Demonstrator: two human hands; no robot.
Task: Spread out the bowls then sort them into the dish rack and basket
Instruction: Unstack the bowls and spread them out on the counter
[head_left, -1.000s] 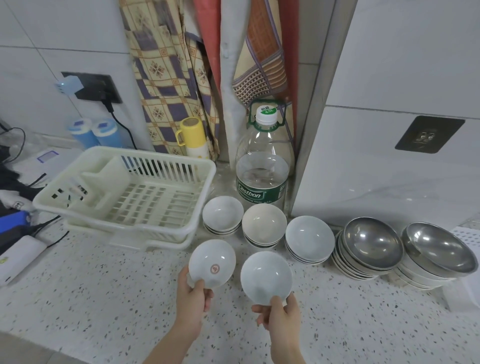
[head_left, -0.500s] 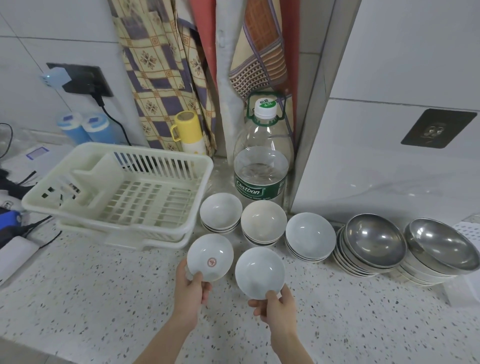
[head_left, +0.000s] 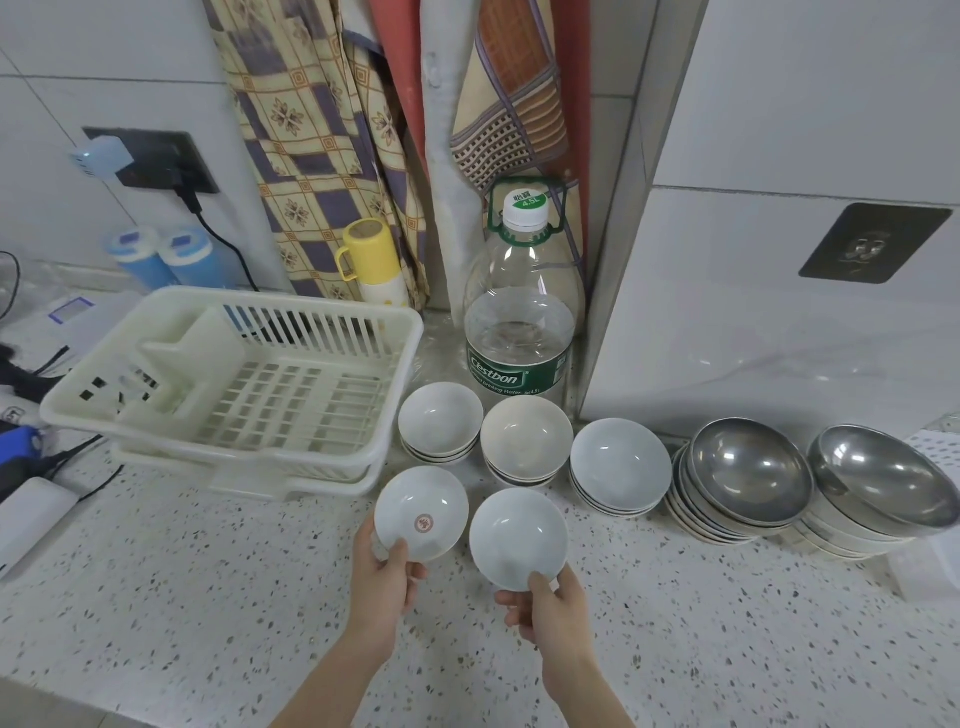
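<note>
My left hand (head_left: 382, 577) grips the near rim of a small white bowl with a red mark inside (head_left: 422, 512). My right hand (head_left: 545, 605) grips the near rim of a plain white bowl (head_left: 518, 538). Both bowls sit just in front of the cream dish rack (head_left: 249, 384). Behind them stand three short stacks of ceramic bowls: a white stack (head_left: 440, 422), a cream stack (head_left: 525, 439) and a pale blue stack (head_left: 620, 465). To the right are two stacks of steel bowls, one (head_left: 748, 470) beside the other (head_left: 883, 480).
A large water bottle (head_left: 522, 322) stands behind the ceramic stacks, with a yellow flask (head_left: 371, 262) left of it. Hanging cloths (head_left: 322, 130) cover the wall. Cables and devices (head_left: 31, 467) lie at the left edge. A white slotted edge (head_left: 940, 447) shows at the far right.
Both hands with their bowls have shifted slightly toward the counter and the rack; the view has moved a little left and down. The grips are unchanged.
</note>
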